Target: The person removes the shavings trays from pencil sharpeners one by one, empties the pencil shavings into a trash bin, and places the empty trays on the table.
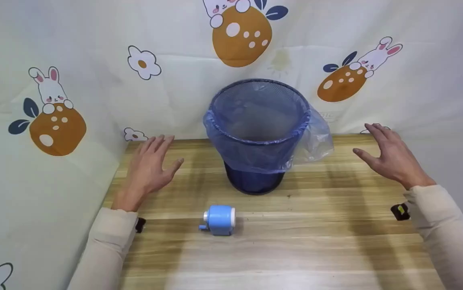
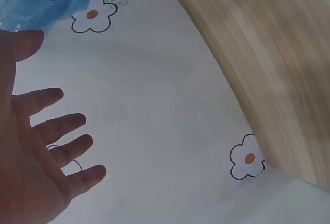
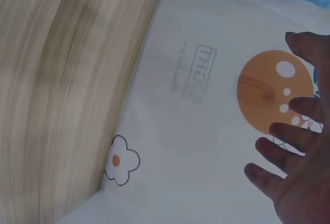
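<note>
A dark blue mesh wastebasket (image 1: 253, 181) stands upright at the back of the table, lined with a translucent blue plastic bag (image 1: 251, 155) folded over its rim. The bag's loose end (image 1: 316, 139) bulges out on the right. In front of the basket sits a small blue and white pencil sharpener (image 1: 221, 220) with a crank on its left side. My left hand (image 1: 148, 167) is held out left of the basket, fingers spread, holding nothing. On the other side my right hand (image 1: 392, 155) is likewise extended with spread fingers and an empty palm.
The wood-grain table (image 1: 295, 249) reaches back to a pale cloth (image 1: 175, 100) printed with rabbits, oranges and flowers, which hangs behind and at both sides. The left forearm lies close to the cloth on the left.
</note>
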A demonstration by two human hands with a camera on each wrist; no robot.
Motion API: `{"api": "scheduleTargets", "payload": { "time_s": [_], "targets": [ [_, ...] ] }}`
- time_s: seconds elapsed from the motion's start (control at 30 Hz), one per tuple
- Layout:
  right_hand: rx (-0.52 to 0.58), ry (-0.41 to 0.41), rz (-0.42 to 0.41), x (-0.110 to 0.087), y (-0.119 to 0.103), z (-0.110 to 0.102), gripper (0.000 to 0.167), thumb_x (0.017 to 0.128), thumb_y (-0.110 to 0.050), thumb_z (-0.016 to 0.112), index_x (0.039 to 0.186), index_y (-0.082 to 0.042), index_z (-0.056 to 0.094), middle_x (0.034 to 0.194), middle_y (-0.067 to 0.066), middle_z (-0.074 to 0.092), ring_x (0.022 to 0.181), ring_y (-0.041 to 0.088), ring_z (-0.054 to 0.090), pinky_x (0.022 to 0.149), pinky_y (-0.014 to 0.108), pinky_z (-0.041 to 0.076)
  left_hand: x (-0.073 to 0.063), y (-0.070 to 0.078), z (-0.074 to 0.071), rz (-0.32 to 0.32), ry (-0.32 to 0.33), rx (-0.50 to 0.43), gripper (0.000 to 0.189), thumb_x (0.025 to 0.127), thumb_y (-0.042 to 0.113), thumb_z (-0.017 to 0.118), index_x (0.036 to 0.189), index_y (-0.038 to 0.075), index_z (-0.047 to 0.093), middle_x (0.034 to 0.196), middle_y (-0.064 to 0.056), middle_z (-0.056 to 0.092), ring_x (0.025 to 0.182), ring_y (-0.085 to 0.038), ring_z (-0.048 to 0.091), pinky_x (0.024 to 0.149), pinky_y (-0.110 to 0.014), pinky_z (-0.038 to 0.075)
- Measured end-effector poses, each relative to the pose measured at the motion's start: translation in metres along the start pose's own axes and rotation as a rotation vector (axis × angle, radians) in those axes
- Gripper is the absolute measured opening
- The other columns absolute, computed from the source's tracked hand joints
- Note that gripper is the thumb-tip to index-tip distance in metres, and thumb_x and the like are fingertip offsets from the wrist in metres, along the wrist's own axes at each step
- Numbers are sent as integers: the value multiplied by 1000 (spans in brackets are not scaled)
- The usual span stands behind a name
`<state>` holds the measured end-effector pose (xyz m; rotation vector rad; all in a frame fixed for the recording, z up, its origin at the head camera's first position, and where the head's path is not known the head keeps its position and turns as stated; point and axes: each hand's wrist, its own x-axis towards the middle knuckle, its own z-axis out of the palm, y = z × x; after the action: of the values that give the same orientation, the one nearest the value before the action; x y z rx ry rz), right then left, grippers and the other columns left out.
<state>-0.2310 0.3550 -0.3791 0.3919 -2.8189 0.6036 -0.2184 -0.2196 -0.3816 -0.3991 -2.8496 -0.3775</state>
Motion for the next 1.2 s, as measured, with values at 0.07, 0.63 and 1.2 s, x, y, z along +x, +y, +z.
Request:
{"api": "scheduleTargets", "payload": {
  "time_s": [0.07, 0.63, 1.2],
  "targets": [
    [2, -3, -4, 0, -1, 1, 77, 96, -39, 63, 153, 0, 31, 150, 35, 31, 136, 57, 28, 103, 73, 25, -1, 1, 2, 15, 15, -12, 68, 96, 42, 58, 151, 6, 40, 151, -22, 42, 141, -42, 34, 117, -58, 23],
    [75, -26, -31, -7, -25, 15, 74, 92, -37, 69, 150, -3, 37, 148, 31, 36, 136, 55, 32, 102, 73, 28, -16, 25, 19, 77, -15, -153, 66, 94, 39, 63, 149, 7, 44, 150, -19, 45, 140, -40, 38, 113, -59, 30],
    [135, -14, -79, -15, -43, 36, 69, 91, -34, 71, 147, -1, 44, 144, 27, 45, 132, 51, 40, 101, 70, 33, -35, 43, 40, 126, -42, -259, 65, 93, 41, 65, 146, 9, 49, 147, -19, 49, 136, -39, 44, 110, -58, 36]
  ]
}}
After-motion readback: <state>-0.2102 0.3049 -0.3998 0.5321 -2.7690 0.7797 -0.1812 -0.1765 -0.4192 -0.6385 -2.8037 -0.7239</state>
